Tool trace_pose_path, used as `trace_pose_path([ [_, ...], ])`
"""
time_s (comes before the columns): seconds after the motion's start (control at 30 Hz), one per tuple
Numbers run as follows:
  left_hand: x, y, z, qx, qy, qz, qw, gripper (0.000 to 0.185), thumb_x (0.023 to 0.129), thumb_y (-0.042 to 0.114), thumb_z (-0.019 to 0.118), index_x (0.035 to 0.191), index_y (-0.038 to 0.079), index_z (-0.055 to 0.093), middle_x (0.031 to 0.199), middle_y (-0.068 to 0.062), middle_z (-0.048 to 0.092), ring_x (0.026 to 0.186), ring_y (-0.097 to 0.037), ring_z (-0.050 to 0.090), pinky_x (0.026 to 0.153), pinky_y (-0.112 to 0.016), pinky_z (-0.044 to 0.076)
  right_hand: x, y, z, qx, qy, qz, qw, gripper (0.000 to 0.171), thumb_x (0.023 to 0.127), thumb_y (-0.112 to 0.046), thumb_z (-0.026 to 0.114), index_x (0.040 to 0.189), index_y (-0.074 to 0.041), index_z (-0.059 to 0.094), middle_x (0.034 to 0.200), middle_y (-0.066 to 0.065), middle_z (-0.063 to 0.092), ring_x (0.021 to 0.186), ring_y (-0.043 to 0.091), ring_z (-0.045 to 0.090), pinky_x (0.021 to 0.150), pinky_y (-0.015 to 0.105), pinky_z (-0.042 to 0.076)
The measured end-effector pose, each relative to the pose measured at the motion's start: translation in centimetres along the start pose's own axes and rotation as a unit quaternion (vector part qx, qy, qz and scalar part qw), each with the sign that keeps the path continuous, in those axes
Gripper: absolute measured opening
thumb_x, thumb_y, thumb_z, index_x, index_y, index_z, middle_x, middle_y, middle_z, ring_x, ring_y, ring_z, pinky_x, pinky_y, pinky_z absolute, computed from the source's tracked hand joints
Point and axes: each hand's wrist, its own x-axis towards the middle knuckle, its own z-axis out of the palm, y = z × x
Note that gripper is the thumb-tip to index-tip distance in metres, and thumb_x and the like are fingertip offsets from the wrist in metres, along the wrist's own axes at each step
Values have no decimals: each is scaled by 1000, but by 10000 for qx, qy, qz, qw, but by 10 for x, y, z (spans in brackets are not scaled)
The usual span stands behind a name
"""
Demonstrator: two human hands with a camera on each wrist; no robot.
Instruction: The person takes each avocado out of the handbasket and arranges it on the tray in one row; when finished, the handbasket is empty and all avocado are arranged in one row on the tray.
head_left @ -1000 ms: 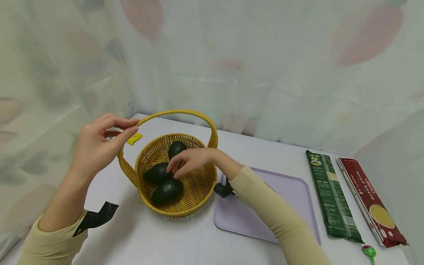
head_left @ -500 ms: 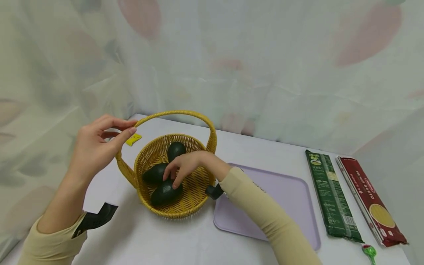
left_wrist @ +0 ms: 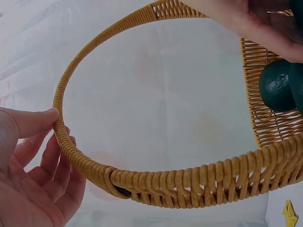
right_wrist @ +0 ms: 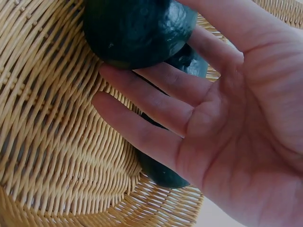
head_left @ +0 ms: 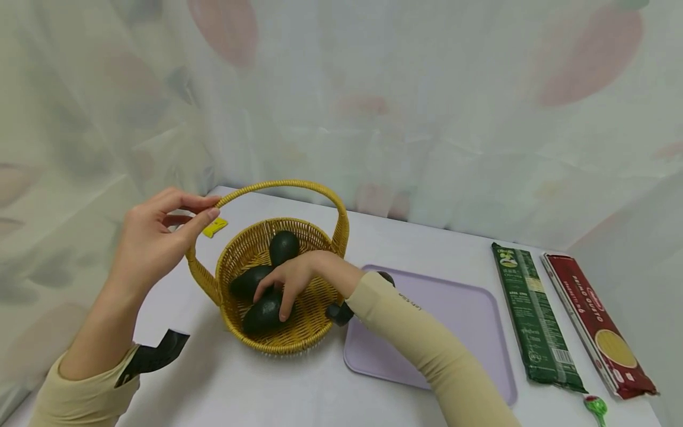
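- The wicker basket (head_left: 299, 332) stands on the white desk (head_left: 256, 385), left of centre; three dark avocados lie in it; the far avocado (head_left: 283, 247) sits near the far wall, the middle avocado (head_left: 248, 281) to the left, the near avocado (head_left: 262, 315) toward the near rim
- The near avocado lies flat, its long axis running from near-left to far-right; the middle avocado lies much the same way
- The right hand (head_left: 288, 279) reaches into the basket from the right; its fingers are spread and laid over the near avocado, touching it, not closed round it
- The left hand (head_left: 152, 237) pinches the basket handle (head_left: 277, 185) between thumb and fingers at its left end; the handle arches upright over the basket
- A lilac tray (head_left: 469, 320) lies just right of the basket; the right forearm crosses above it
- Farther right lie a green pasta packet (head_left: 536, 317) and a red pasta packet (head_left: 594, 323), side by side, long axes running near to far
- A small yellow piece (head_left: 216, 226) lies on the desk beyond the basket's left side; a green lollipop (head_left: 594, 407) lies at the near right
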Motion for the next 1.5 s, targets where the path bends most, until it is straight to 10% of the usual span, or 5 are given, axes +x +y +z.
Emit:
trace_pose_path([
  [0.8, 3, -1, 6, -205, -25, 26, 9998, 8, 86, 5, 74, 93, 2, 73, 98, 13, 69, 88, -6, 61, 76, -11, 47, -13, 6, 3, -85, 163, 156, 9997, 58, 77, -32, 84, 127, -28, 54, 127, -6, 50, 117, 8, 47, 92, 23, 42],
  [1.5, 0, -4, 2, -312, 49, -29, 9995, 11, 85, 2, 74, 95, -1, 72, 98, 15, 70, 86, -7, 62, 75, -11, 47, -77, 20, 2, -2, 1078, -650, 9920, 60, 80, -33, 81, 132, -24, 52, 129, -9, 51, 119, 3, 46, 98, 24, 43],
])
